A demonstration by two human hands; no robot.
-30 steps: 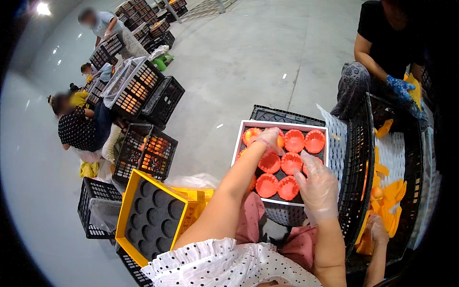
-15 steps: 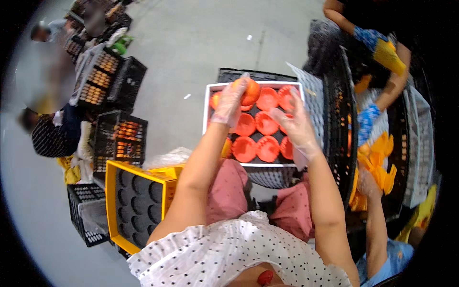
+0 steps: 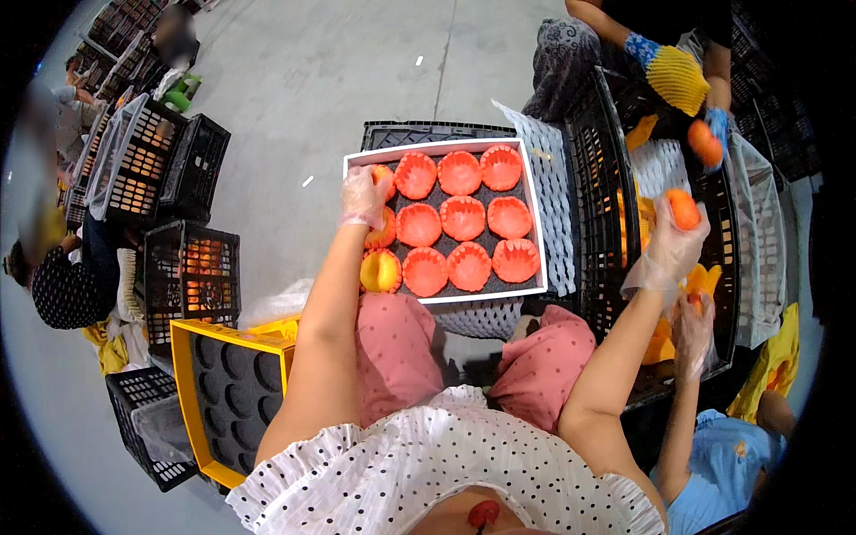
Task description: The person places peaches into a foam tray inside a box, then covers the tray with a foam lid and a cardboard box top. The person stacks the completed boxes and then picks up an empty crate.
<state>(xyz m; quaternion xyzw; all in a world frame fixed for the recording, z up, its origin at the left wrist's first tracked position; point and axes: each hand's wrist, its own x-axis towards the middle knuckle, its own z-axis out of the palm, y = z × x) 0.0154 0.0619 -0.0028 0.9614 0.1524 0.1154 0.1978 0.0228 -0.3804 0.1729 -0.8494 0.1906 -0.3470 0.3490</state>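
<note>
A white box [image 3: 539,232] with a dark padded base lies in front of me, fitted with rows of red ruffled cups [image 3: 464,217]. My left hand [image 3: 361,196], in a clear plastic glove, is closed round an orange fruit [image 3: 382,178] at the back-left cup. The front-left cup holds a yellow fruit [image 3: 382,270]; the cups in the other columns hold no fruit. To the right, my gloved right hand [image 3: 670,248] grips a round orange fruit [image 3: 684,209] above a black crate [image 3: 613,147].
White foam netting [image 3: 544,192] lies between box and crate. A yellow box [image 3: 185,374] with a dark hollowed insert stands left, near black crates [image 3: 165,267] of fruit. At right, a co-worker's blue-and-yellow glove [image 3: 678,78] and another person's gloved hand [image 3: 694,334] are over the crate.
My left hand has brought its fruit to the back-left cup. My right hand, open over the cups before, has moved right to the crate and now holds a fruit. The view has shifted.
</note>
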